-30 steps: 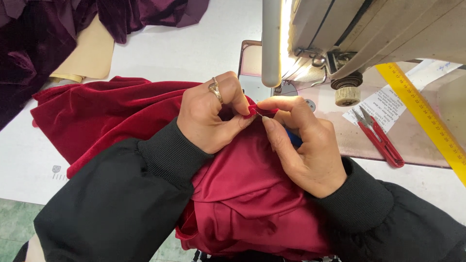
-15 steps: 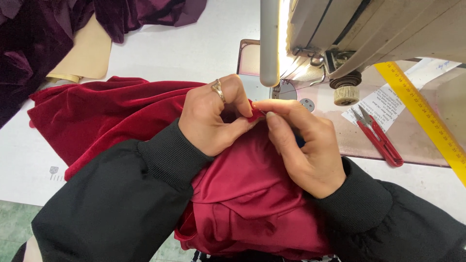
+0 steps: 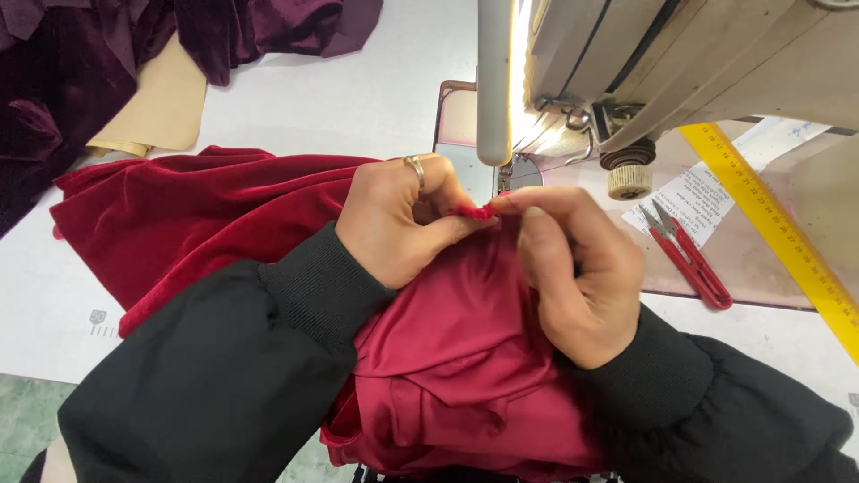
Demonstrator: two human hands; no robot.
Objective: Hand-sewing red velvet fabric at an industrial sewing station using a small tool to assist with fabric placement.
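Hands: two, left hand (image 3: 398,224), right hand (image 3: 582,273). One red fabric (image 3: 206,215). One sewing machine (image 3: 644,63). One red thread snips (image 3: 689,255). One yellow ruler (image 3: 778,224). One ring (image 3: 415,167). One dark purple fabric heap (image 3: 63,80).

White table (image 3: 358,98), red velvet (image 3: 179,215), red snips (image 3: 689,255), yellow ruler (image 3: 778,228)

Red snips (image 3: 691,257), yellow ruler (image 3: 777,225)
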